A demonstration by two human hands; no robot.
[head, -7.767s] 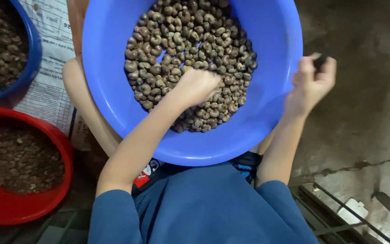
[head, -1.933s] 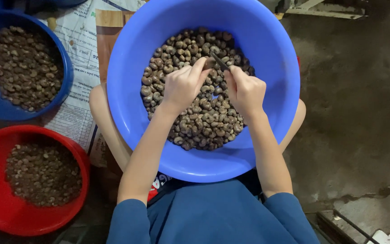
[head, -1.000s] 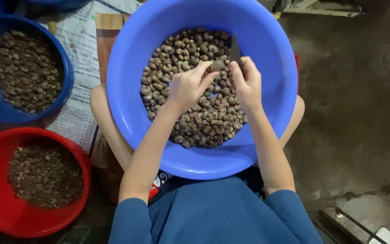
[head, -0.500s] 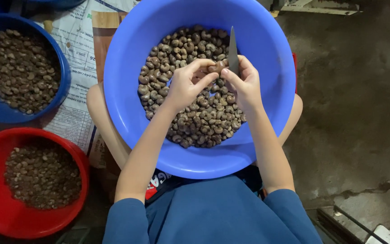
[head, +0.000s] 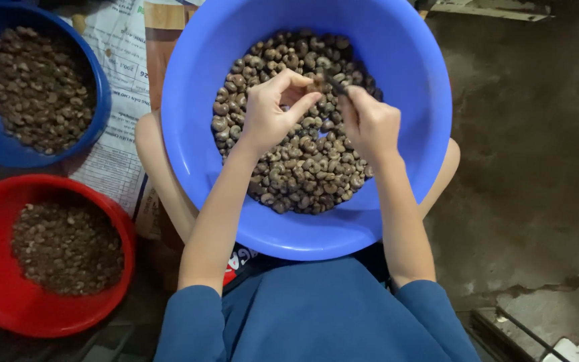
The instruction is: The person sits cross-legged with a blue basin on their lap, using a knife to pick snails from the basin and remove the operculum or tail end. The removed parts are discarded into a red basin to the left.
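A large blue basin [head: 410, 60] rests on my lap, holding a heap of brown nuts [head: 303, 167]. My left hand [head: 269, 114] pinches a single nut [head: 315, 86] between thumb and fingers above the heap. My right hand [head: 370, 124] is closed around a small knife [head: 335, 82], whose dark blade tip meets that nut. Both hands hover over the basin's middle.
A smaller blue bowl [head: 98, 87] of brown nuts sits at the upper left. Below it is a red bowl [head: 125, 234] with darker, smaller pieces. Newspaper [head: 118, 154] lies under them. Stained concrete floor [head: 537, 167] spreads to the right, with a metal frame [head: 531, 335] at the lower right.
The knife, upright beside the nut half a second ago, is now tilted down with its tip at the nut. Both hands stay together over the heap.
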